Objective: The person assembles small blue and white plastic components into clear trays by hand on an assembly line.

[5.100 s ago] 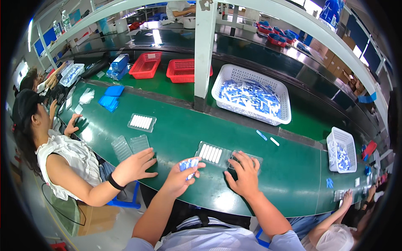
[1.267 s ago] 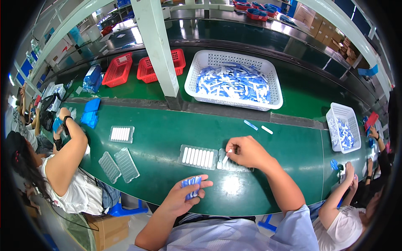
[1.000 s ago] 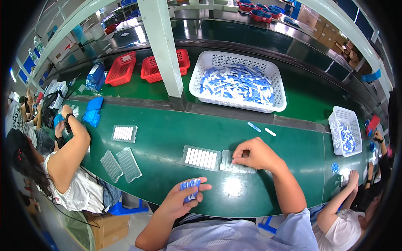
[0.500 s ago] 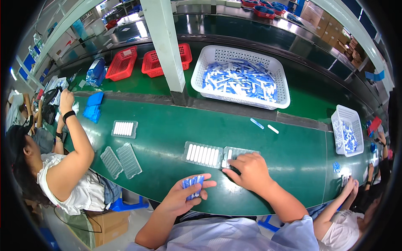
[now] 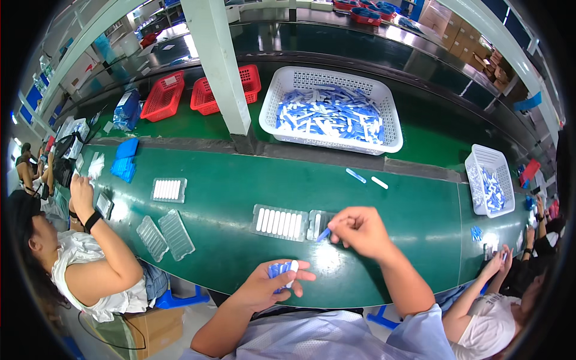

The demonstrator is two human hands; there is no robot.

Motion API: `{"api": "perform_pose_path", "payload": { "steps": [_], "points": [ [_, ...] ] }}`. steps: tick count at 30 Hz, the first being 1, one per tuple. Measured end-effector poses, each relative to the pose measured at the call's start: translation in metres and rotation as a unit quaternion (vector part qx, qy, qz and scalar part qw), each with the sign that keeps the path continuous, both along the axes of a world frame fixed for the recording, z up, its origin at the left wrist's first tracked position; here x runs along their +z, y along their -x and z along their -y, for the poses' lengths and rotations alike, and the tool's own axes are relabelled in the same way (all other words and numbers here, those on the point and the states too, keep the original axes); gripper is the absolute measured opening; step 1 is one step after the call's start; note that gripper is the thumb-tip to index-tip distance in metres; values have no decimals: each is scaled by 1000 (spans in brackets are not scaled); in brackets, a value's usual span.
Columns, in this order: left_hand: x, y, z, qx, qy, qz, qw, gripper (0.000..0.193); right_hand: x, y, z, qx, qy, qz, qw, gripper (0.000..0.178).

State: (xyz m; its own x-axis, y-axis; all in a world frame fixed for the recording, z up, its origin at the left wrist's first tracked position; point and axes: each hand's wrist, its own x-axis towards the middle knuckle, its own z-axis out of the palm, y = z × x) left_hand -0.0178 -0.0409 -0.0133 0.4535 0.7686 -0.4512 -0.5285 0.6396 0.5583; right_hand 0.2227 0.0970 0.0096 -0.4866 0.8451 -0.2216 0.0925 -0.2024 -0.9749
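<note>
A blue stick (image 5: pixel 324 234) is pinched in the grip of the right hand (image 5: pixel 362 231), by a clear tray (image 5: pixel 324 219) on the green desk (image 5: pixel 228 180). Nearer the body, the left hand (image 5: pixel 267 287) grasps several blue-and-white sticks (image 5: pixel 281 271); beyond, a white basket (image 5: pixel 333 144) holds many more.

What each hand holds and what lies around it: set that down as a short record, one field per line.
Left hand: holds a bunch of blue-and-white sticks
Right hand: pinches a blue-ended stick near the partly hidden tray
Filled tray: clear, with a row of white sticks
Loose on table: one blue piece, one white piece
Beyond: white basket heaped with blue and white sticks
</note>
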Motion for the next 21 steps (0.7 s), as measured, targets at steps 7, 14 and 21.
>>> {"api": "perform_pose_path", "payload": {
  "steps": [7,14,21],
  "points": [
    [3,-6,-13,40,41,-40,998,49,-6,-4,-47,135,-86,158,974,15],
    [3,0,-12,49,53,-2,997,50,7,13,-51,166,-254,276,912,29],
    [0,6,-10,48,55,68,995,49,10,8,-47,121,-263,271,918,36]
  ]
}}
